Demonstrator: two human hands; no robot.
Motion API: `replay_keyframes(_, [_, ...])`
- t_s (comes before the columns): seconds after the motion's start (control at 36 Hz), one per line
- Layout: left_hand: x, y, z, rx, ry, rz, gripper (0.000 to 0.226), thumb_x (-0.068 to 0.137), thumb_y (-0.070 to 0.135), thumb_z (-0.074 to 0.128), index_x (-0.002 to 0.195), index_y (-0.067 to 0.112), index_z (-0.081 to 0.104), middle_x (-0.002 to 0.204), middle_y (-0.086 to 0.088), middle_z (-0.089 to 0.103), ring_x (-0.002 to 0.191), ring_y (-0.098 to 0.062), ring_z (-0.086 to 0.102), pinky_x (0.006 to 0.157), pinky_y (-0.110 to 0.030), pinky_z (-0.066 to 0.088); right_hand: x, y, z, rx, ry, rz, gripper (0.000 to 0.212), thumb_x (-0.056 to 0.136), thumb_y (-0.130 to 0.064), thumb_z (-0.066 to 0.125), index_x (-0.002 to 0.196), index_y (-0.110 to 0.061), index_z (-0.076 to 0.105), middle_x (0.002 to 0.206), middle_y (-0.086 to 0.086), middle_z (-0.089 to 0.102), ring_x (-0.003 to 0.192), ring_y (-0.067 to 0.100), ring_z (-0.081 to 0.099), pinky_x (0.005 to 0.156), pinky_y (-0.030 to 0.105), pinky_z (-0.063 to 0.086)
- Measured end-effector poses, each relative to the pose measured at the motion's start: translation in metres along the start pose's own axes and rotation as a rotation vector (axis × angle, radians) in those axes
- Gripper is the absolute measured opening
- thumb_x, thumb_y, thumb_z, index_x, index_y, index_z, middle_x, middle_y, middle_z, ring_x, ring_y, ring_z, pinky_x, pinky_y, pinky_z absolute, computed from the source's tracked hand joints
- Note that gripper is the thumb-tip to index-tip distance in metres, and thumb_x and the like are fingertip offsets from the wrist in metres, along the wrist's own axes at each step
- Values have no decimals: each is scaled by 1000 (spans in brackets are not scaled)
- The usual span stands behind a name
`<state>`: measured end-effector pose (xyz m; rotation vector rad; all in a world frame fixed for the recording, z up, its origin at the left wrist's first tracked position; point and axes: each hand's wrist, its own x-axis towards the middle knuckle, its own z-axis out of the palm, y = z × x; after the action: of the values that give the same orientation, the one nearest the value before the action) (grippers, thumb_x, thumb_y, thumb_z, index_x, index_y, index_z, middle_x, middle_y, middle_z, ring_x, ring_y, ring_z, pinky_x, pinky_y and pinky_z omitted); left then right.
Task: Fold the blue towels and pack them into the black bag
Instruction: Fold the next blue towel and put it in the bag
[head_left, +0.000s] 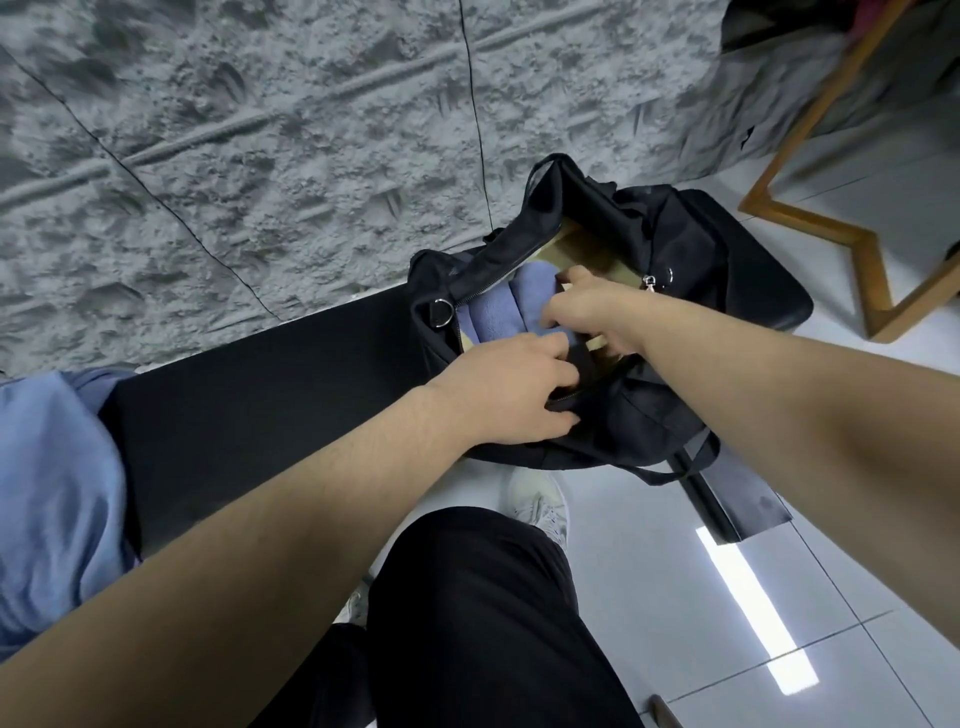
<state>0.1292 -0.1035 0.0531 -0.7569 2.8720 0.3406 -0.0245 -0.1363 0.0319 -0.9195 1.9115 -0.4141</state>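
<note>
Black bench (260, 395) carries the bag (649, 415); left hand (511, 397) grips its rim, right hand (592, 317) pinches the soft, light towel (493, 312), best held by folded edges.

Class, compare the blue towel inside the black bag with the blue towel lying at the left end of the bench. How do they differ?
The towel in the bag is folded into neat rolls; the towel on the bench lies loose and rumpled. The first sits packed inside the black bag, with the right hand reaching in beside it; the second lies untouched, outside the bag. Both are the same soft blue cloth.
</note>
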Motion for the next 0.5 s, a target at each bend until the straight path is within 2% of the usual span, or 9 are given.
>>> replay_keyframes(0.06, [0, 2, -1, 32, -2, 10, 35, 92, 48, 57, 107, 17, 64, 113, 5, 48, 100, -17, 50, 67, -30, 33, -1, 2, 0, -3, -4, -17, 67, 87, -14, 59, 146, -28, 31, 119, 14, 56, 104, 30, 56, 73, 35, 47])
replay_keyframes(0.11, [0, 3, -2, 51, -18, -4, 36, 93, 46, 56, 114, 17, 61, 121, 3, 49, 103, -18, 50, 67, -30, 31, -2, 3, -1, 3, -8, -34, 64, 88, -15, 60, 146, -28, 36, 120, 12, 58, 108, 30, 58, 74, 34, 48])
replay_keyframes(0.22, [0, 6, -3, 19, -32, -29, 44, 92, 45, 57, 129, 22, 50, 124, 4, 47, 108, -20, 49, 69, -31, 32, -3, 5, -1, 36, -30, -64, 59, 88, -17, 61, 143, -29, 42, 112, 9, 61, 90, 26, 56, 61, 29, 42])
replay_keyframes(0.28, [-1, 7, -3, 25, -49, -29, 52, 92, 46, 55, 140, 33, 41, 129, 7, 44, 112, -17, 46, 70, -32, 37, -2, 8, -2, 97, -21, -72, 63, 89, -18, 64, 146, -33, 40, 118, 4, 60, 93, 24, 55, 58, 26, 41])
replay_keyframes(0.36, [-1, 8, -3, 134, -76, -45, 43, 93, 49, 50, 132, 31, 52, 131, 4, 42, 116, -18, 43, 70, -32, 36, 0, 12, -1, 184, 20, -83, 72, 87, -18, 70, 149, -37, 37, 124, 3, 56, 98, 21, 53, 60, 26, 41])
replay_keyframes(0.44, [1, 8, 2, 146, -66, -66, 41, 93, 49, 48, 125, 26, 60, 138, 4, 35, 118, -19, 40, 73, -34, 42, 1, 13, 2, 196, 32, -96, 74, 84, -20, 73, 148, -38, 39, 133, 6, 57, 107, 23, 59, 71, 28, 47])
replay_keyframes(0.5, [3, 9, 6, 138, -74, -63, 41, 94, 48, 48, 125, 24, 60, 142, 5, 34, 120, -19, 41, 77, -37, 46, 0, 12, 1, 193, 12, -97, 72, 87, -20, 69, 150, -37, 37, 134, 3, 55, 103, 20, 59, 66, 26, 46])
